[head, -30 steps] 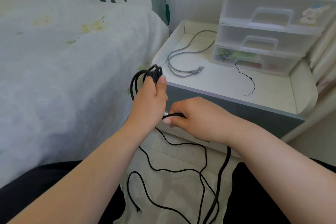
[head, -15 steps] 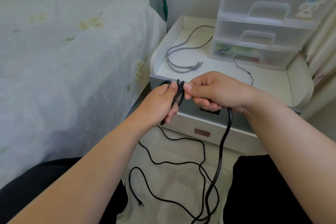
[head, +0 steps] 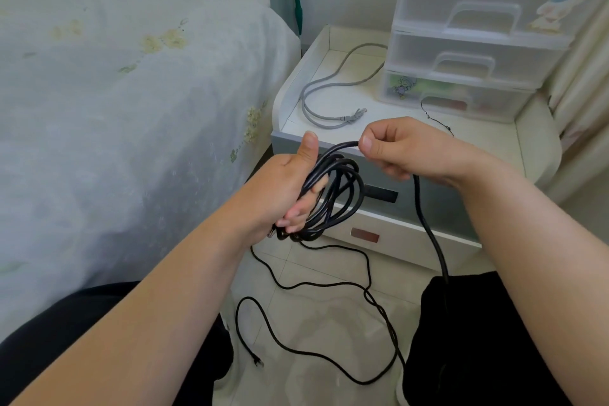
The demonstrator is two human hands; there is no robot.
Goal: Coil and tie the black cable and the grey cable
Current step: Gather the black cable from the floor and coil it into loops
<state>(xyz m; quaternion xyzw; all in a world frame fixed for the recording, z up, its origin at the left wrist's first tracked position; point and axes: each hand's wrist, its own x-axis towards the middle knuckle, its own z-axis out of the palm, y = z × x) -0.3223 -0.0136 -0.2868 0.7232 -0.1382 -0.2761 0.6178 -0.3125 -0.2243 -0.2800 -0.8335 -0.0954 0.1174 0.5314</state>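
The left hand (head: pixel 290 188) curls its fingers round a bundle of loops of the black cable (head: pixel 333 194), thumb raised beside the coil, while the right hand (head: pixel 412 150) pinches the next strand between thumb and forefinger just right of and above the bundle. From the right hand's pinch the cable drops down past the right knee and trails in loose curves over the tiled floor (head: pixel 316 323) below both hands, its plug end lying free. Beyond the hands, the grey cable (head: pixel 324 99) lies uncoiled on the white bedside table (head: pixel 487 142), beside a clear plastic drawer unit (head: pixel 478 33). A bed (head: pixel 115 109) lies left of the grip.
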